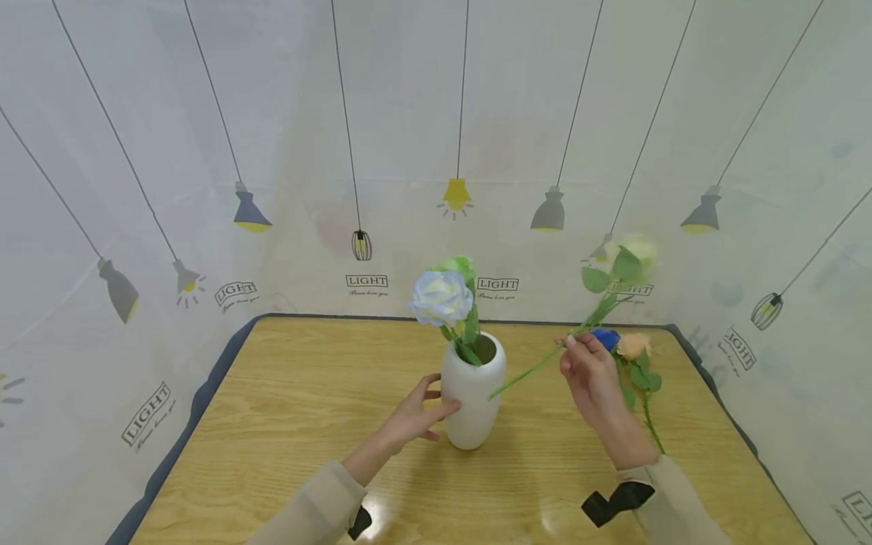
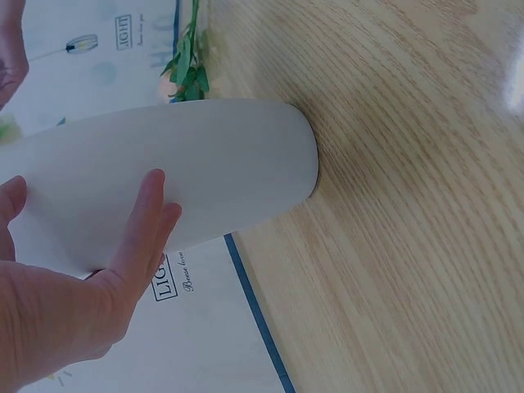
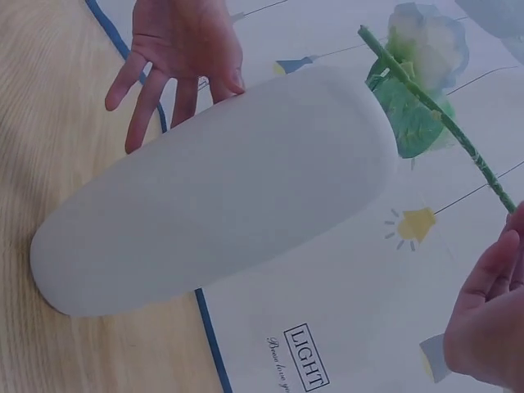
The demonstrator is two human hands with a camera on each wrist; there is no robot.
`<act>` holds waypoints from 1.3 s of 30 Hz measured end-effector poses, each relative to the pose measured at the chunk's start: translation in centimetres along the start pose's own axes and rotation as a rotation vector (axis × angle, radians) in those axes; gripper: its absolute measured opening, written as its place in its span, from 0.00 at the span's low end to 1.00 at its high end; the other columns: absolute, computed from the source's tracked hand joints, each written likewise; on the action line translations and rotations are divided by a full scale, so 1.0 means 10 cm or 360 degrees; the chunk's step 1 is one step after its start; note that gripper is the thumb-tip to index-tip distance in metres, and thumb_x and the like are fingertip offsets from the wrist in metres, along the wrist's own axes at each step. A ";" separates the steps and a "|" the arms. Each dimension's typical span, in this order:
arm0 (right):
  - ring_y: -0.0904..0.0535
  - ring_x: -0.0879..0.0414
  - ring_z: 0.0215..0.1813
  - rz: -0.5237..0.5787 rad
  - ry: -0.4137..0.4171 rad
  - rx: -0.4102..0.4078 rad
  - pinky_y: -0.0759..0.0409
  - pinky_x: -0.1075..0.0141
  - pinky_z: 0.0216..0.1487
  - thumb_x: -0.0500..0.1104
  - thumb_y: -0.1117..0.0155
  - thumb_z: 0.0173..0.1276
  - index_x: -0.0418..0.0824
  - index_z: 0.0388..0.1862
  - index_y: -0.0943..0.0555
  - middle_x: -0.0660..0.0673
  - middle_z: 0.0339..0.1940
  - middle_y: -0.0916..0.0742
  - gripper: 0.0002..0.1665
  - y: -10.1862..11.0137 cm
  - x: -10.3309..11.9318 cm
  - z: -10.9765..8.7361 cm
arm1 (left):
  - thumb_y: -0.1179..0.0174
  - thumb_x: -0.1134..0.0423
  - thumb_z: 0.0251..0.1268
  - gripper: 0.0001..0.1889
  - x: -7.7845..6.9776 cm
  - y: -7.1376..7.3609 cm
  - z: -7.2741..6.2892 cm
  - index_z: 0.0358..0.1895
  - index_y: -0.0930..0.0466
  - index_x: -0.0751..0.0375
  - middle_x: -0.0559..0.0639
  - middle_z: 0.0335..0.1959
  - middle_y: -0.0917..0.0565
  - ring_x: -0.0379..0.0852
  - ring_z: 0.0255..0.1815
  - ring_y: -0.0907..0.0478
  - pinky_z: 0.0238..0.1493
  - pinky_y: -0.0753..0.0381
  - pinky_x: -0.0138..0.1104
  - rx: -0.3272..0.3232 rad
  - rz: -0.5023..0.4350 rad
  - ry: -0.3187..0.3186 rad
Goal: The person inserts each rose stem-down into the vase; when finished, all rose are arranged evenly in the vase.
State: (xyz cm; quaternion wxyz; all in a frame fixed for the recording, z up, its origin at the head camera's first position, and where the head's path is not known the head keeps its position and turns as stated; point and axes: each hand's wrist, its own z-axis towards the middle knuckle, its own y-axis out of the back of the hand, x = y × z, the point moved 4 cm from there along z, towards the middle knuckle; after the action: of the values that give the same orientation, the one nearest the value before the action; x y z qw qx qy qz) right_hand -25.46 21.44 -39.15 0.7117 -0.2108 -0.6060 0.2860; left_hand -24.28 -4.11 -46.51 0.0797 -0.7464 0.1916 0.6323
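Note:
A white vase stands upright on the wooden table. In it is a rose with pale blue-edged white petals, with green leaves around it. My left hand is at the vase's left side, its thumb touching the wall; in the right wrist view its fingers are spread and fairly straight. My right hand pinches the green stem of a pale, blurred rose between thumb and fingers. This rose's head tilts up and right, and the stem's lower end points toward the vase, below its rim in the head view.
Beyond my right hand, a blue rose and a peach rose lie on the table. A pale curtain printed with lamps surrounds the table's back and sides.

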 end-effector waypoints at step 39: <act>0.26 0.52 0.20 -0.1726 0.0367 0.0135 0.26 0.63 0.19 0.43 0.39 0.61 0.37 0.37 0.25 0.42 0.29 0.19 0.11 -0.68 -0.13 0.25 | 0.41 0.43 0.52 0.43 0.05 0.01 0.04 0.66 0.51 0.59 0.66 0.59 0.40 0.59 0.50 0.31 0.31 0.21 0.43 0.0022 -0.0010 0.0004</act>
State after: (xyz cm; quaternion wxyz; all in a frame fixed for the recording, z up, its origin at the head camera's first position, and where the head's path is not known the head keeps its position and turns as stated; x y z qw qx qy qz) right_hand -27.00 15.39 -35.25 0.8265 0.1302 -0.5339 -0.1221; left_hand -24.59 -4.19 -47.06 0.0867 -0.7472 0.1937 0.6298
